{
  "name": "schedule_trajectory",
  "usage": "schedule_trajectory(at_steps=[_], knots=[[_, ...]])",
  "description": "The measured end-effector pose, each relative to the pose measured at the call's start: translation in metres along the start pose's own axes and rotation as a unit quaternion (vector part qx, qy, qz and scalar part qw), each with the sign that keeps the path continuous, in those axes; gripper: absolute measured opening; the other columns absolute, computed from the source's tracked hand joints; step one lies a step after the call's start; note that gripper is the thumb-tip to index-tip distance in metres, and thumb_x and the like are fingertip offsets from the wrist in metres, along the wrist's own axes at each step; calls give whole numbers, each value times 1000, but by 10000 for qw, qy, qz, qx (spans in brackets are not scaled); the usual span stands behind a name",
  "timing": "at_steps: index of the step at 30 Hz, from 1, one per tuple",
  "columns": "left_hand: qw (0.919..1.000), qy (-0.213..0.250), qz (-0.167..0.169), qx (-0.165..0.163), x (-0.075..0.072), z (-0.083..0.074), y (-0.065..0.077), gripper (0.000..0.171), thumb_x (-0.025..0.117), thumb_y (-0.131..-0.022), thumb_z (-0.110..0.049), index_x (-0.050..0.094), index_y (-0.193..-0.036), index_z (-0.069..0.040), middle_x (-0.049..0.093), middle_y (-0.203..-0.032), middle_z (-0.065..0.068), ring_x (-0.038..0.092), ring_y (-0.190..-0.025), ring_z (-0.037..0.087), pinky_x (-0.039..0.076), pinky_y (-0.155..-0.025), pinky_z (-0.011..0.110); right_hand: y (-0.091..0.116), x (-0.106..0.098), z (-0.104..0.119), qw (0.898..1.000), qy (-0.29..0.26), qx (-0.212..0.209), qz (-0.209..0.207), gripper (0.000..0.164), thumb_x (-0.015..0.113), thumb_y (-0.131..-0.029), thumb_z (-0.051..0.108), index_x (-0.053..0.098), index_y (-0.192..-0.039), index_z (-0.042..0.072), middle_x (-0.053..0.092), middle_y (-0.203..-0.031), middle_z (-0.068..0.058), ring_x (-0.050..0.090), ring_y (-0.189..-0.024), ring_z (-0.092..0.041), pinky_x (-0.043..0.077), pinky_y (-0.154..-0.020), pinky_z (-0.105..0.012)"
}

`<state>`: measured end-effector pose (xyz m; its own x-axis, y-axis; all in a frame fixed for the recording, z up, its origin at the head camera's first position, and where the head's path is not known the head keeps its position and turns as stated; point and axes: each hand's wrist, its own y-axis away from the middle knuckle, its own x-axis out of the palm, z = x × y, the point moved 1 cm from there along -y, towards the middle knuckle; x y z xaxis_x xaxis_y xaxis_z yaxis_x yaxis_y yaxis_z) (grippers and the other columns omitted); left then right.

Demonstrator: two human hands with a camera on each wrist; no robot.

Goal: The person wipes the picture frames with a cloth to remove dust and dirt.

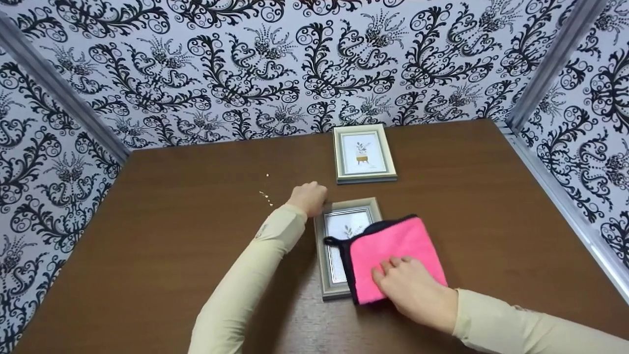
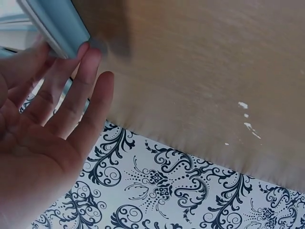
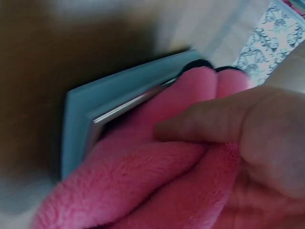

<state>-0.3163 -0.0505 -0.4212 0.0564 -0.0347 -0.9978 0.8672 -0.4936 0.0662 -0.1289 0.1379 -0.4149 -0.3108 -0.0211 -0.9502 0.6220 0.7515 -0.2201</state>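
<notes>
A picture frame (image 1: 322, 265) with a pale silvery border lies on the table in the head view, its right side covered by a pink cloth with black edging (image 1: 393, 246). My left hand (image 1: 308, 197) grips the frame's upper left corner. In the left wrist view, the thumb and fingers of that hand (image 2: 52, 129) pinch the frame's bluish edge (image 2: 62, 28). My right hand (image 1: 415, 290) holds the cloth against the frame. Seen from the right wrist, the thumb of the right hand (image 3: 267, 138) presses into the bunched fluffy cloth (image 3: 143, 167), beside the frame's corner (image 3: 76, 114).
A second picture frame (image 1: 364, 153) with a plant print lies farther back, near the patterned wall (image 1: 265, 73). Small white marks (image 1: 267, 197) show on the brown table (image 1: 172, 236) left of my left hand. Metal posts (image 1: 555, 64) stand at the corners.
</notes>
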Motion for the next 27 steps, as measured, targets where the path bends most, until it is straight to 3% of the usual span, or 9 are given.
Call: schedule_trajectory(at_steps=[4,9,14,19,24,27], knots=[[9998,53,146,-109,-1,2,-2,5,64,-74,-14,68,-76,-12,61,-87,10,59,-82,28,49,-63,45,-8,-2,5,9989,-354,-255,-164,14,59,-63,3,47,-68,7,39,-53,-1,40,-45,-18,26,-36,-27],[9996,210,133,-164,-3,1,-2,8,68,-74,-20,68,-75,-12,61,-86,10,58,-83,27,49,-64,44,-21,4,5,9900,-1121,-780,-342,14,58,-67,2,53,-80,6,43,-58,2,43,-47,-15,31,-37,-25],[9992,230,131,-285,-4,0,-2,10,68,-75,-22,69,-77,-12,61,-88,10,58,-84,27,49,-65,44,-29,13,4,9785,-1554,-1332,-268,40,61,-69,4,59,-109,5,63,-93,-6,60,-82,-19,49,-65,-31],[9995,174,99,-262,-4,-1,-2,12,67,-76,-25,69,-78,-13,61,-89,9,58,-84,26,49,-65,43,-30,22,2,9627,-1947,-1836,-392,51,61,-70,1,54,-120,8,59,-113,-7,53,-106,-21,44,-86,-33],[9995,102,72,-299,-3,-1,-2,12,67,-77,-26,69,-76,-14,62,-88,8,59,-83,26,49,-64,43,-24,26,-1,9430,-2348,-2317,-432,58,57,-71,-2,49,-126,10,51,-125,-7,45,-116,-20,37,-94,-32],[9995,58,64,-291,-3,-2,-3,12,66,-78,-26,69,-77,-14,62,-88,8,60,-82,26,49,-64,43,-17,24,-4,9383,-2365,-2486,-434,61,55,-70,-4,47,-129,11,48,-129,-7,42,-119,-18,35,-95,-32]])
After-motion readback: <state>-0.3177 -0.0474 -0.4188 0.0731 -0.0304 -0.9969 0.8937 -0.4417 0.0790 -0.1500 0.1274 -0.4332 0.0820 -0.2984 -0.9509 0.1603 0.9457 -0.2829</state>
